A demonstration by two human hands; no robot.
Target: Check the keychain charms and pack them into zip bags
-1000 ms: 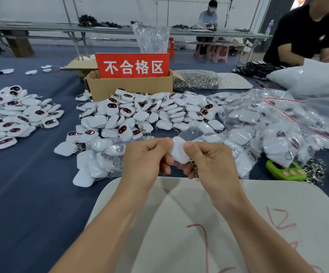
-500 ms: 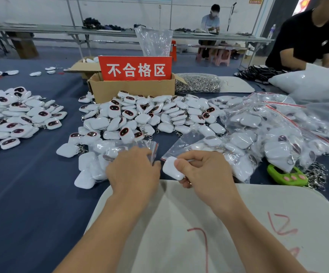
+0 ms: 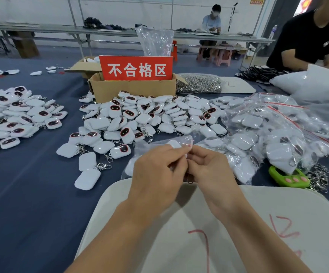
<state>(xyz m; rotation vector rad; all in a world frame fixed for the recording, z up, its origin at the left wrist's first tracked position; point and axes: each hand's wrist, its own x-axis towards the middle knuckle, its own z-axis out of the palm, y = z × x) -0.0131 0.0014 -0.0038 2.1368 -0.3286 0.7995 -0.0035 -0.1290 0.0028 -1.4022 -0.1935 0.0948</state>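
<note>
My left hand and my right hand meet over the near edge of a pale board, and both pinch the mouth of a clear zip bag. A white keychain charm shows just above my left fingers at the bag's mouth; how far it sits inside I cannot tell. Its metal ring hangs under my hands. A heap of loose white charms lies beyond. Filled zip bags are piled to the right.
A cardboard box with a red sign stands behind the heap. Another charm pile lies at the left. A bag of metal rings and a green device sit on the right. A person in black works at the far right.
My left hand took up a clear zip bag from the table and brought it to the charm in my right hand. Both hands now meet at the bag's mouth.
</note>
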